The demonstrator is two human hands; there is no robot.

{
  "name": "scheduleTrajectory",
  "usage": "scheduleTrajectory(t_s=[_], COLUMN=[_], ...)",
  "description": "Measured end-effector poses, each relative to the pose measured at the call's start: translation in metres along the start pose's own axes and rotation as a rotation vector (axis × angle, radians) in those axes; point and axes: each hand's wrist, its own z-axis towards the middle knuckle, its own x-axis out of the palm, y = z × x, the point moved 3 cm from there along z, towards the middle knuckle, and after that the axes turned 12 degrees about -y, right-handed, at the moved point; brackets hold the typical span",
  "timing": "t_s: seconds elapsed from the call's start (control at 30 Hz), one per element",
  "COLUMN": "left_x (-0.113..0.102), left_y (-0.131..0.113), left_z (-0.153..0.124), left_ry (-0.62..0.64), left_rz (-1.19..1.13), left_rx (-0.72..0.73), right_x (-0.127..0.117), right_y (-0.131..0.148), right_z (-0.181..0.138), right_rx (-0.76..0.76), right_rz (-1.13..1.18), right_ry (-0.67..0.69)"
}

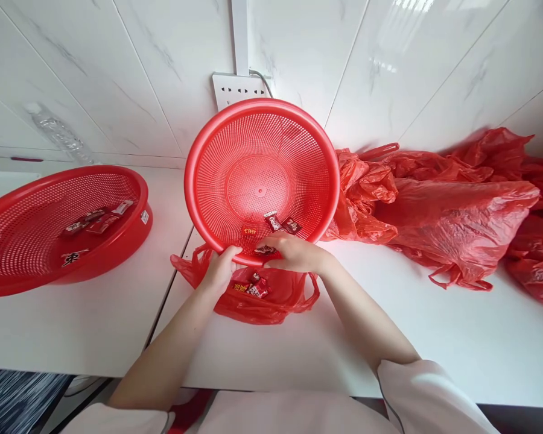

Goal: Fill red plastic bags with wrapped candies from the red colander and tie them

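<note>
A red perforated plastic basket (260, 144) is tilted toward me, its mouth facing me. My left hand (219, 271) is closed on its lower left rim, thumb over the edge. Inside the basket, several wrapped candies (291, 225) lie near the lower wall. My right hand (294, 252) reaches over the lower right rim, its fingers stretched and apart beside a dark-wrapped candy (266, 249). Below the rim, an open red plastic bag (271, 307) lies on the table with several wrapped candies (257, 288) in its mouth.
A second red basket (131, 241) with a few wrapped candies stands on the left. Several filled red plastic bags (457, 208) line the right side by the wall. A power strip (239, 87) is behind the basket. A clear plastic bottle (61, 132) stands at the back left.
</note>
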Motion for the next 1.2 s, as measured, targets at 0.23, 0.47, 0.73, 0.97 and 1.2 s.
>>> scheduleTrajectory(t_s=[0.23, 0.47, 0.73, 0.97, 1.2], left_x=[0.001, 0.003, 0.013, 0.008, -0.001], left_y=[0.000, -0.003, -0.003, -0.010, -0.013], left_z=[0.003, 0.001, -0.020, -0.008, 0.002], left_ry=[0.012, 0.016, 0.127, 0.040, -0.058], left_rz=[-0.038, -0.032, 0.004, -0.090, -0.049], left_rx=[-0.004, -0.014, -0.071, -0.044, -0.025], right_x=[-0.018, -0.007, 0.035, 0.013, 0.008], right_y=[0.003, 0.021, -0.009, 0.015, 0.032], right_z=[-0.003, 0.001, 0.008, 0.003, 0.001], right_rx=[0.227, 0.127, 0.132, 0.060, -0.001], right_rz=[0.146, 0.198, -0.133, 0.065, 0.224], right_ry=[-0.149, -0.180, -0.204, -0.217, -0.153])
